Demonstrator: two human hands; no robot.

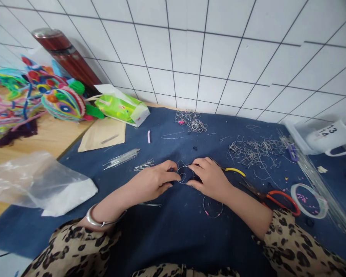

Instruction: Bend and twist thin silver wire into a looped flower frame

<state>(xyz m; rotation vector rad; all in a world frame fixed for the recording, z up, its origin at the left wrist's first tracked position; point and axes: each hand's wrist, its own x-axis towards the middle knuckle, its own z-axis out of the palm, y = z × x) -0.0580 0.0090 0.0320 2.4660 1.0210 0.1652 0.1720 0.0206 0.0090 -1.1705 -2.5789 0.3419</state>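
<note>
Head view: left fingers (170, 177) and right fingers (197, 169) grip wire loop (183, 182); scissors (261, 195), beaded ring (207, 212) nearby

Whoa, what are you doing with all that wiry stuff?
A person's left hand and right hand are working at thin wire loops, with fingers at either side. The wire is too fine to tell how tightly it's held. A separate ring with pink beads lies nearer the person on the blue cloth. Tangled wire and orange-handled scissors lie off to the right.
</note>
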